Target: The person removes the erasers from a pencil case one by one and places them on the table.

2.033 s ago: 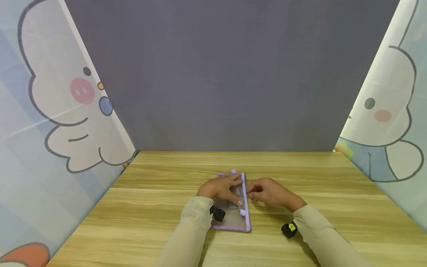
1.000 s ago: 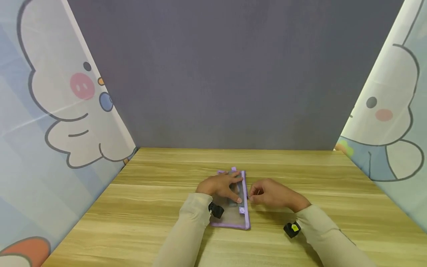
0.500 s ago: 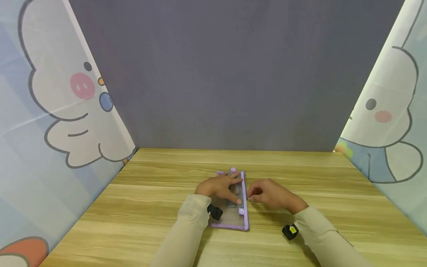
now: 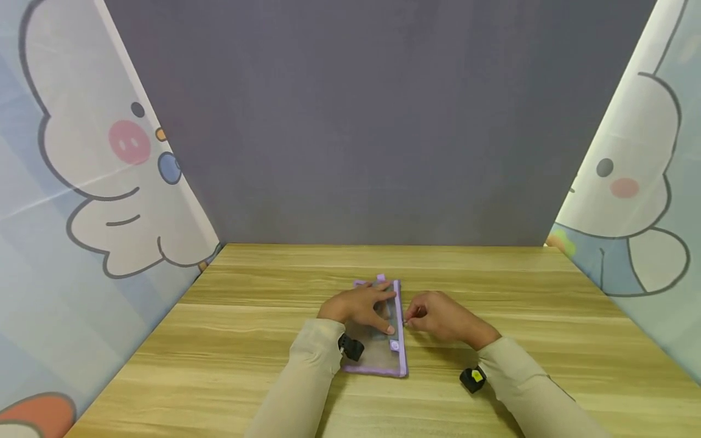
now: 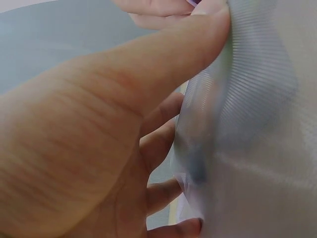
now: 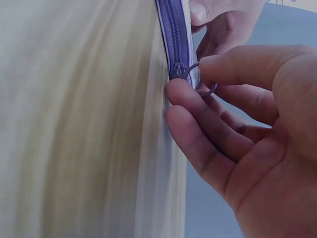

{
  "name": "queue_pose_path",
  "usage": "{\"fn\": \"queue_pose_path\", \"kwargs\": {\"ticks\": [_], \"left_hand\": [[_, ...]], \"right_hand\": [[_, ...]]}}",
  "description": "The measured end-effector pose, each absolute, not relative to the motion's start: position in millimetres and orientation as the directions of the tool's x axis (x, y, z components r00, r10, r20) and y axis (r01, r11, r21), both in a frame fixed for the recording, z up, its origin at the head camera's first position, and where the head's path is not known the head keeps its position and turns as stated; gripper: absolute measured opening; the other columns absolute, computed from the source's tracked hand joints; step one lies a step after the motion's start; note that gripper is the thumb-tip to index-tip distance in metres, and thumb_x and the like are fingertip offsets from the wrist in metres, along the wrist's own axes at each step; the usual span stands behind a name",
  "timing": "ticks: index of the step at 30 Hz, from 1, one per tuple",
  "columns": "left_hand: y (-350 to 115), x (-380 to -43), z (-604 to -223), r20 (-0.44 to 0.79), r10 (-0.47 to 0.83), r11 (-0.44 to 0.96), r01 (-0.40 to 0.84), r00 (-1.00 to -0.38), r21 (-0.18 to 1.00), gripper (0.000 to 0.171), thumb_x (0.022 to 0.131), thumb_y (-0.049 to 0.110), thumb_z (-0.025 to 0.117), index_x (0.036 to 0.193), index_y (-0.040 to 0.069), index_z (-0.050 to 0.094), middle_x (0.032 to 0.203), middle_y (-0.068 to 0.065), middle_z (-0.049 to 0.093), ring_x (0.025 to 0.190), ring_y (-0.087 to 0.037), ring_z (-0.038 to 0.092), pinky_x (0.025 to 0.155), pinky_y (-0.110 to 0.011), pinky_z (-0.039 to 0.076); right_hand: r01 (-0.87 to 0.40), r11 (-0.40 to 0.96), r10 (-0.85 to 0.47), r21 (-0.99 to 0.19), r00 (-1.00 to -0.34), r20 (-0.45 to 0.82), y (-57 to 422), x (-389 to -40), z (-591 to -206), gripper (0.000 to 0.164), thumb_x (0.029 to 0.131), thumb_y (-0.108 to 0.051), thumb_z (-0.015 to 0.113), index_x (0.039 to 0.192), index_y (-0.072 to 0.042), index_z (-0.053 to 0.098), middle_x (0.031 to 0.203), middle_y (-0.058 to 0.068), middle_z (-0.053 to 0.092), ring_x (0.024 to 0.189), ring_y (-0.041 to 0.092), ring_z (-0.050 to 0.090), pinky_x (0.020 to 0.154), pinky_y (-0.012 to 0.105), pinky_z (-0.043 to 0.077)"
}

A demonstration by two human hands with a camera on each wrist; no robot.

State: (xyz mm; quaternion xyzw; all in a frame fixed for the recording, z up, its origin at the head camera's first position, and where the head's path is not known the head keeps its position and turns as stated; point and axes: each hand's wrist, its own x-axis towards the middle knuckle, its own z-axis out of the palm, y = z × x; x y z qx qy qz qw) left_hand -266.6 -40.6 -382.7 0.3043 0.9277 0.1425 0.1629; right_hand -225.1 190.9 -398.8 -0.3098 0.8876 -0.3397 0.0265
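A see-through mesh zip pouch (image 4: 375,359) with purple trim lies flat on the table, its zipper edge on the right. Something grey-blue shows through the mesh; its kind is unclear. My left hand (image 4: 358,306) rests on the pouch with fingers spread, the thumb near the zipper edge. In the right wrist view, my right hand (image 6: 257,119) pinches the ring-shaped zipper pull (image 6: 213,91) between thumb and fingers. The slider (image 6: 179,71) sits on the purple zipper (image 6: 174,29), whose teeth look meshed on the stretch beyond it.
The wood-grain table (image 4: 246,292) ends at a dark grey panel (image 4: 350,121) at the back. Cartoon-print curtains (image 4: 109,182) stand along both sides. Each wrist carries a small black camera (image 4: 350,348). A purple snap tab (image 4: 394,345) sits near the pouch's front right corner.
Over the two seconds my right hand has shifted slightly along the zipper edge toward the near end, still at the pull. My left hand has stayed spread on the pouch.
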Motion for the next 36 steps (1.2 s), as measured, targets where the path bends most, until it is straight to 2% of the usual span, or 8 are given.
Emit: {"fn": "queue_pose_path", "kwargs": {"ticks": [6,12,21,36], "left_hand": [[-40.2,-266.8,-382.6,-0.208,0.616,0.769,0.524,-0.759,0.366,0.092,0.079,0.058,0.079,0.156,0.032,0.037,0.165,0.015,0.015,0.152,-0.029,0.012,0.110,-0.066,0.026],[-39.2,-265.5,-382.4,-0.219,0.607,0.781,0.520,-0.764,0.346,0.095,0.077,0.061,0.079,0.157,0.034,0.034,0.166,0.015,0.013,0.152,-0.028,0.011,0.112,-0.064,0.025],[-39.2,-263.3,-378.6,-0.231,0.578,0.802,0.493,-0.782,0.337,0.098,0.076,0.061,0.079,0.157,0.034,0.032,0.166,0.015,0.011,0.153,-0.028,0.008,0.112,-0.067,0.022],[-37.5,-263.6,-381.0,-0.229,0.573,0.805,0.488,-0.787,0.339,0.096,0.076,0.060,0.079,0.157,0.033,0.034,0.166,0.015,0.013,0.152,-0.029,0.010,0.113,-0.063,0.023]], "right_hand": [[-0.558,0.594,-0.596,-0.579,-0.789,0.149,190.2,-224.2,-396.9,0.006,0.091,-0.014,0.072,0.087,-0.013,0.076,0.082,-0.012,0.066,0.070,0.004,0.054,0.062,0.025,0.048],[-0.542,0.601,-0.601,-0.588,-0.791,0.115,190.0,-223.6,-394.2,0.009,0.092,-0.015,0.071,0.086,-0.013,0.077,0.080,-0.011,0.065,0.065,0.005,0.052,0.058,0.025,0.045],[-0.578,0.580,-0.651,-0.574,-0.753,0.101,189.8,-225.1,-390.5,0.011,0.095,-0.014,0.067,0.088,-0.014,0.075,0.080,-0.011,0.063,0.067,0.006,0.053,0.061,0.026,0.047],[-0.599,0.514,-0.713,-0.614,-0.697,0.083,190.3,-218.8,-387.0,0.014,0.087,-0.006,0.067,0.077,-0.013,0.072,0.072,-0.011,0.059,0.061,0.002,0.051,0.055,0.023,0.045]]}}
